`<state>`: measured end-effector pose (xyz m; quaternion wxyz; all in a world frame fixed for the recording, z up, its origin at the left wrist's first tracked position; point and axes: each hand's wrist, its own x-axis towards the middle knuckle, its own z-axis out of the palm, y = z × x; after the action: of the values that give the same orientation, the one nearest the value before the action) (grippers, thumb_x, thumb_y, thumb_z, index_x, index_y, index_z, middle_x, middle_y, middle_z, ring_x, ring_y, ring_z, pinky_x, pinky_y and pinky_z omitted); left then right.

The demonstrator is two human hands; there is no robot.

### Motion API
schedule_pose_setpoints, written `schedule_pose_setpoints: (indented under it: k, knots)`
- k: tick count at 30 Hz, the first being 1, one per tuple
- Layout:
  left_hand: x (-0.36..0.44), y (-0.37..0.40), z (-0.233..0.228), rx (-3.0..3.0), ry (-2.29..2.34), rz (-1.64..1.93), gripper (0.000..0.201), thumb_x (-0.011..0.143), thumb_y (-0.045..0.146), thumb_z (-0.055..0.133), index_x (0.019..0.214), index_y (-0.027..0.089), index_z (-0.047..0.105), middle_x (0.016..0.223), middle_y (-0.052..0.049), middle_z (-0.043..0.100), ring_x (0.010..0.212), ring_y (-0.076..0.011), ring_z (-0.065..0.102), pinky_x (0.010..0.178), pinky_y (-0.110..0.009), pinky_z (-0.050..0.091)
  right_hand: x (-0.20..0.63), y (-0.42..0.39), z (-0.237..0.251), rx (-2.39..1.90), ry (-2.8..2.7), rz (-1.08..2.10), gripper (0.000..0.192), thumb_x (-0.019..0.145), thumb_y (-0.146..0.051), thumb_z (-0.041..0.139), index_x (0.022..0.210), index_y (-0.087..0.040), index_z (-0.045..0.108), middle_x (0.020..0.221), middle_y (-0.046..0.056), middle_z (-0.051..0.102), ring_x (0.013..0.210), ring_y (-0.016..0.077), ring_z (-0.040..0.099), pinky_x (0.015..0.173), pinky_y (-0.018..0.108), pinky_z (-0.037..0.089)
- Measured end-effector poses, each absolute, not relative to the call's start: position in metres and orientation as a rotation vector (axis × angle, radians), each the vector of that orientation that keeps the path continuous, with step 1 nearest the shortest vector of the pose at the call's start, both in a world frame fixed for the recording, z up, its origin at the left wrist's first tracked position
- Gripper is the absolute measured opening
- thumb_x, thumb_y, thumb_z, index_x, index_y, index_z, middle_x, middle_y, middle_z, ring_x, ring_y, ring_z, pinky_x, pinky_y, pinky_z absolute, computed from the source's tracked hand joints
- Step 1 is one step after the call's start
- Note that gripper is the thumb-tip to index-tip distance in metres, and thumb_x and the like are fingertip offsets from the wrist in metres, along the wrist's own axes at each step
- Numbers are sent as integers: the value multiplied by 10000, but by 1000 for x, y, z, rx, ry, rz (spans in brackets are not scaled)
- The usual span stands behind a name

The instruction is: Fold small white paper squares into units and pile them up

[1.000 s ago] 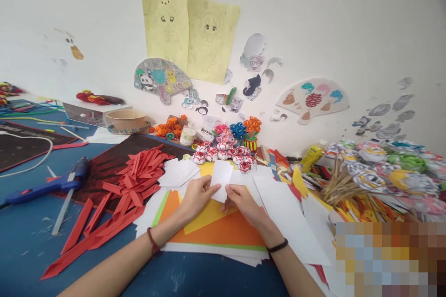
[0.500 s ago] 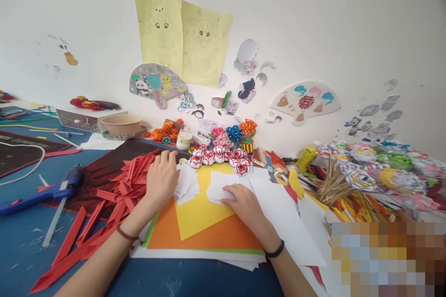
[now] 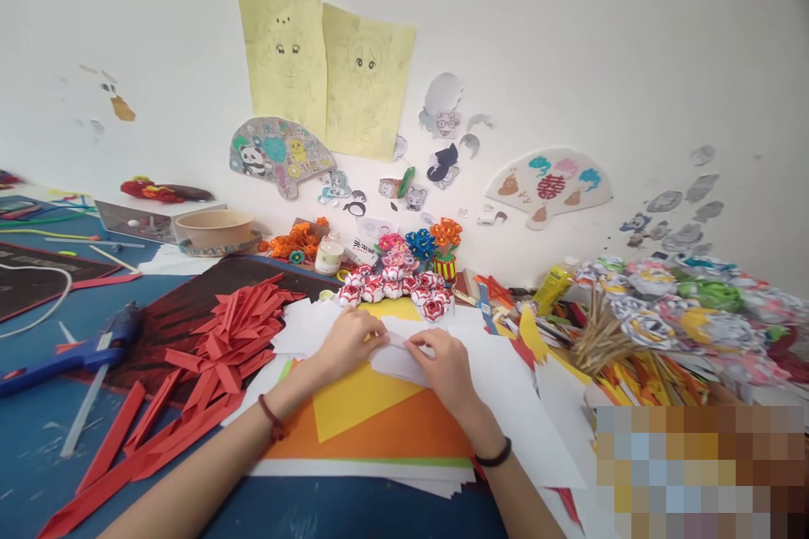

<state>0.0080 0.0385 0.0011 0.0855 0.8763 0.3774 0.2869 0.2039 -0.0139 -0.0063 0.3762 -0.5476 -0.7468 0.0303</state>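
Red strips: lying heaped on the left, partly over a dark mat (image 3: 170, 328), the folded red strips (image 3: 233, 345) are spreading toward the near edge.
Glue gun: a blue glue gun (image 3: 104, 351) is resting beyond them, farther left.
Flowers: red-and-white paper flowers (image 3: 433, 307) are sitting just behind the hands, bounding the work area at the back.
Right side: a large white sheet (image 3: 527, 417) is lying beside the right hand; a yellow bottle (image 3: 553, 290) and a bunch of stemmed paper flowers (image 3: 654, 324) are crowding the space beyond.
Underneath: a yellow sheet (image 3: 354, 408) is lying askew over an orange sheet (image 3: 360, 442).
Loose slips: small white slips (image 3: 298, 326) are lying near the left hand's knuckles.
White paper: the small white paper (image 3: 399, 365) is showing plain and blank between the hands, above the yellow sheet; fingers are covering its sides, so its count of layers is staying unclear.
Left hand: the left hand (image 3: 350, 343) is pinching its left upper edge, fingers curled.
Right hand: the right hand (image 3: 447, 370) is pinching the opposite side between thumb and forefinger.
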Motion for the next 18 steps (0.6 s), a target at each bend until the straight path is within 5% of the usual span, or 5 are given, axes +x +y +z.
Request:
schedule_pose_setpoints:
  k: [6, 9, 12, 18]
  knots:
    - [1, 33, 9, 2205, 1117, 1088, 255, 843, 353, 518, 763, 154, 655, 744, -34, 662, 687, -153, 554, 655, -255, 399, 212, -7, -2, -1401, -1421, 306, 335, 805, -445, 569, 1013, -189, 629, 1003, 101, 665, 825, 231, 615, 730, 349, 486]
    - [-2, 26, 17, 2158, 910, 1213, 245, 866, 331, 502, 849, 165, 681, 876, -61, 686, 799, -168, 584, 745, -274, 429, 218, -5, 1, -1365, -1137, 830, 535, 822, -589, 453, 1103, -157, 593, 906, 128, 685, 706, 232, 647, 645, 366, 515]
    - [-4, 20, 21, 2216, 699, 1163, 223, 871, 290, 510, 902, 194, 709, 936, -69, 702, 894, -182, 598, 834, -300, 428, 222, -6, 2, -1172, -1117, 1277, 580, 842, -598, 408, 1138, -139, 601, 909, 152, 702, 831, 261, 660, 709, 383, 516]
    - [-6, 21, 19, 2169, 633, 989, 205, 829, 263, 563, 976, 237, 703, 1119, -74, 649, 1013, -204, 570, 886, -341, 428, 222, -5, 0, -1081, -1224, 959, 643, 676, -333, 727, 1263, -187, 509, 1157, 137, 630, 1029, 272, 590, 831, 388, 480]
